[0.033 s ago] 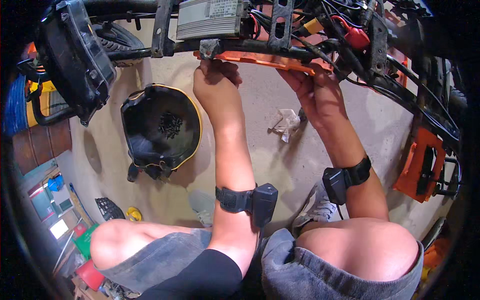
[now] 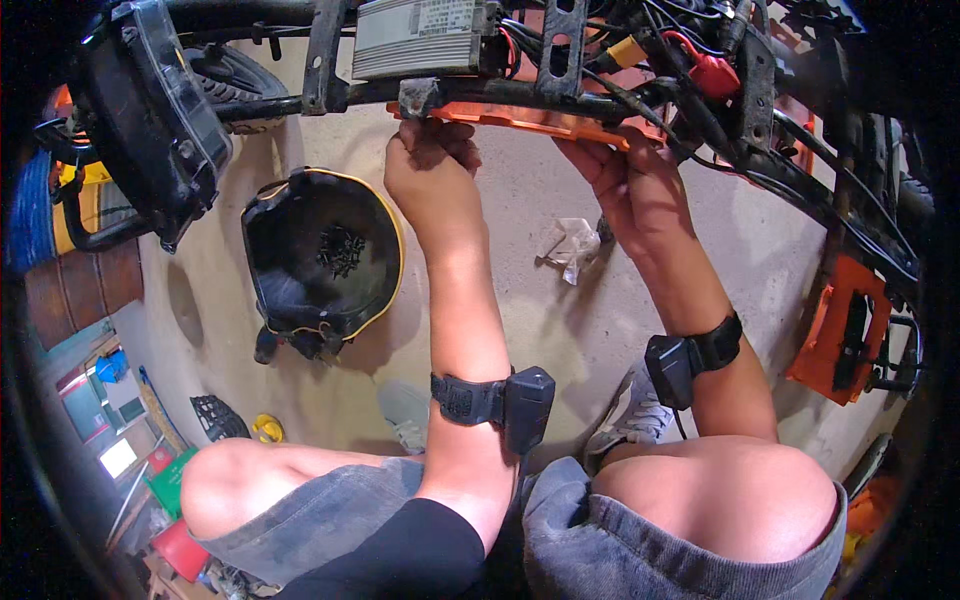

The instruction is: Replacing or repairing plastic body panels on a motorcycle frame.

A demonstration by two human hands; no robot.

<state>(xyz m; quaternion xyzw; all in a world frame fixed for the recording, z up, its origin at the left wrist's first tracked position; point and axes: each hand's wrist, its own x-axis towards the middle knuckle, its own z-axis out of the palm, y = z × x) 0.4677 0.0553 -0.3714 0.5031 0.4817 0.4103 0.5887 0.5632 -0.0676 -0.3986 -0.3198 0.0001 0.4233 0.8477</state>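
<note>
A long orange panel (image 2: 520, 118) runs beneath the dark tube frame (image 2: 370, 97) of a vehicle. At the panel's left end my left hand (image 2: 432, 165) is closed, with its fingers curled up just under a grey metal tab (image 2: 419, 98). Whatever those fingers pinch is hidden. Further right, my right hand (image 2: 645, 190) grips the panel's lower edge; its fingertips disappear behind the orange plastic. Black devices are strapped to both my forearms.
A black bowl-shaped container (image 2: 375, 290) with a yellow rim holds several small black screw-like pieces (image 2: 341, 250). Crumpled clear plastic (image 2: 572, 248) lies on the floor. Overhead are a finned metal box (image 2: 415, 40) and loose cables (image 2: 690, 45). Another orange part (image 2: 842, 325) is at the right.
My left hand has shifted very slightly, its fingers turning a little under the tab. The right hand and the panel look unmoved.
</note>
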